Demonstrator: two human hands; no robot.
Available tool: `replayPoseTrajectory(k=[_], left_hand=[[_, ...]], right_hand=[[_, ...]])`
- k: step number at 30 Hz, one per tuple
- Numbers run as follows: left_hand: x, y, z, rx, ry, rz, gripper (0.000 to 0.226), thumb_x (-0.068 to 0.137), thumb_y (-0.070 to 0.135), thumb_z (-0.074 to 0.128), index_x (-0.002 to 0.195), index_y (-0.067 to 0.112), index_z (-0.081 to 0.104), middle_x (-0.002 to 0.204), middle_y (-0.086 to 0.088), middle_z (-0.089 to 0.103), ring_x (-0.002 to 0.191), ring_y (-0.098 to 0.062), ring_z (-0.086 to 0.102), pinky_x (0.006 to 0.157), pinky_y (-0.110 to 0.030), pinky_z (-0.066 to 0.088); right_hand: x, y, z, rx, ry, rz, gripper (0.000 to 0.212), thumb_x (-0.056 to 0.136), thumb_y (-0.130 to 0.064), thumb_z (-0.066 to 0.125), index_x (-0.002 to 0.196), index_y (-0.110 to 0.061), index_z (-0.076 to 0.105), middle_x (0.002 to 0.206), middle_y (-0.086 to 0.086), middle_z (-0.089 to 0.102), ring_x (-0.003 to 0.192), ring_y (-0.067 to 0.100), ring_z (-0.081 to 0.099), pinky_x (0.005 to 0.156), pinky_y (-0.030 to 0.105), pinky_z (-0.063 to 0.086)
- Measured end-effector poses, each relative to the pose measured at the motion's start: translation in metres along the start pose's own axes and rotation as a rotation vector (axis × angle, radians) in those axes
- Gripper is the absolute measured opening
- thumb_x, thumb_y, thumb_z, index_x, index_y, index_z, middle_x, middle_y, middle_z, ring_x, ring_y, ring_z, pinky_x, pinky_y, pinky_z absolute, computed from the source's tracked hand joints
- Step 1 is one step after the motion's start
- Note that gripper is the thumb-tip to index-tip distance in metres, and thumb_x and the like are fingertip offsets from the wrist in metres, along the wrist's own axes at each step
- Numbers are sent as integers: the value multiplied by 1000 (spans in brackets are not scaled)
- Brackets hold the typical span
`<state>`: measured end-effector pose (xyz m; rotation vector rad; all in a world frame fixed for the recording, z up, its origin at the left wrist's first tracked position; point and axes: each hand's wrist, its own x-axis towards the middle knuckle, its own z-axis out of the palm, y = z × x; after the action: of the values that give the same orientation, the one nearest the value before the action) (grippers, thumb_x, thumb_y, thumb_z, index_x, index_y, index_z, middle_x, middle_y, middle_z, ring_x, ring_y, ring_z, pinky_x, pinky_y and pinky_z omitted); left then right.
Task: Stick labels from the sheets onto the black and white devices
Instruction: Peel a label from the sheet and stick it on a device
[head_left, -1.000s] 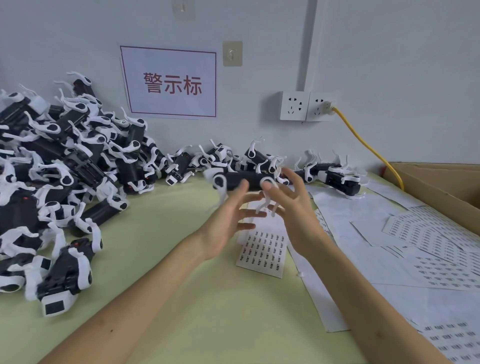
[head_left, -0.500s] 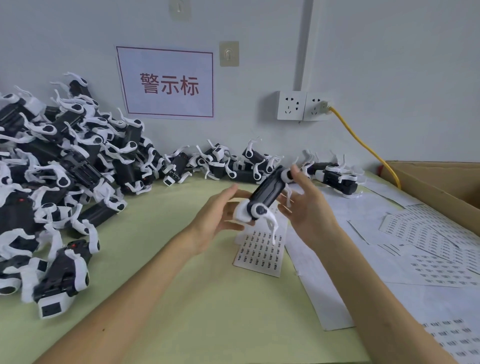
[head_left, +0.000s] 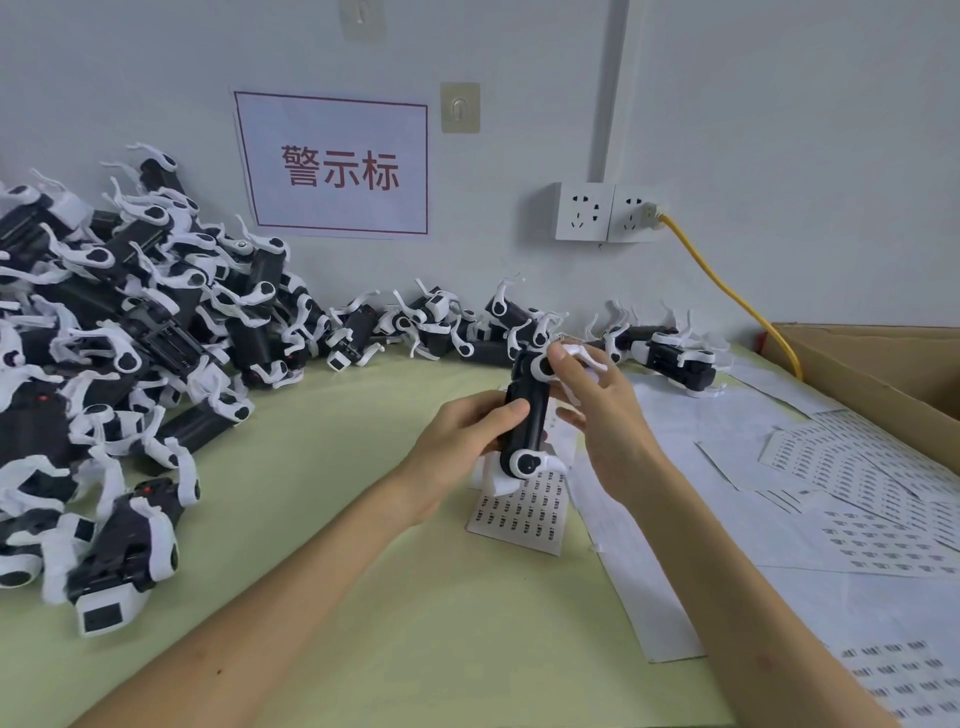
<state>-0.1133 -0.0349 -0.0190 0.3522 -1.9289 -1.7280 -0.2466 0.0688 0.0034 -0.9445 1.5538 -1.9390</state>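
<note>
A black and white device stands nearly upright above the table, held between both hands. My left hand grips its black body from the left, thumb across the front. My right hand pinches the white part at its top end. Under it lies a small label sheet with rows of printed labels. A big pile of the same devices fills the left side, and a row of devices runs along the wall.
More label sheets and bare backing sheets cover the right of the green table. A cardboard box stands at the far right. A yellow cable runs from the wall socket down behind the box.
The device turned from lying level at fingertip height, through a slant, to nearly upright. My left hand closed round its body and my right hand moved to its top end.
</note>
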Motion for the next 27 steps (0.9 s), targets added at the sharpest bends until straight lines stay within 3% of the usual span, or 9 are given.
replayPoseTrajectory(k=[3, 6, 9, 14, 19, 23, 27], left_hand=[[1, 1, -1, -71, 97, -13, 28, 104, 29, 56, 112, 7, 71, 109, -12, 77, 101, -20, 73, 91, -33, 54], [2, 3, -4, -113, 184, -30, 29, 103, 35, 57, 111, 10, 70, 107, -11, 77, 90, -15, 70, 77, -32, 54], [2, 3, -5, -102, 254, -12, 28, 102, 35, 60, 116, 12, 67, 114, -19, 71, 87, -19, 68, 71, -34, 56], [3, 1, -3, -82, 244, 42, 20, 98, 36, 65, 114, 24, 67, 103, -9, 77, 84, -13, 73, 66, -27, 59], [3, 1, 0, -18, 221, 91, 20, 97, 29, 69, 115, 23, 64, 88, 4, 78, 83, -9, 74, 66, -21, 57], [2, 0, 0, -9, 247, 107, 23, 95, 27, 71, 116, 22, 63, 93, 1, 79, 89, -12, 75, 71, -21, 56], [3, -1, -1, 13, 263, 117, 29, 93, 28, 75, 118, 23, 63, 103, -2, 78, 97, -16, 75, 80, -29, 56]], right_hand=[[5, 2, -4, 56, 98, -41, 57, 82, -60, 71, 127, -26, 62, 115, -10, 74, 105, 3, 68, 88, 30, 47], [10, -1, -14, 215, 186, -27, 22, 98, -37, 65, 112, -21, 68, 93, -5, 74, 82, 9, 66, 79, 30, 44], [10, -3, -18, 227, 68, -34, 8, 98, -20, 65, 98, -17, 71, 74, -3, 64, 62, 11, 55, 68, 27, 42], [3, -2, -6, 14, -131, -84, 17, 96, -11, 67, 83, -22, 72, 82, -1, 66, 71, 12, 59, 68, 22, 48], [-1, -1, -2, -153, -136, -179, 12, 101, -12, 61, 92, -11, 68, 88, 2, 68, 77, 14, 65, 70, 23, 52], [-2, 1, 1, -222, -139, -217, 15, 103, -13, 58, 100, -1, 66, 93, 8, 68, 78, 15, 67, 72, 27, 53], [-3, 0, 2, -269, -132, -242, 13, 103, -14, 58, 96, -7, 65, 90, 1, 67, 76, 14, 67, 70, 27, 53]])
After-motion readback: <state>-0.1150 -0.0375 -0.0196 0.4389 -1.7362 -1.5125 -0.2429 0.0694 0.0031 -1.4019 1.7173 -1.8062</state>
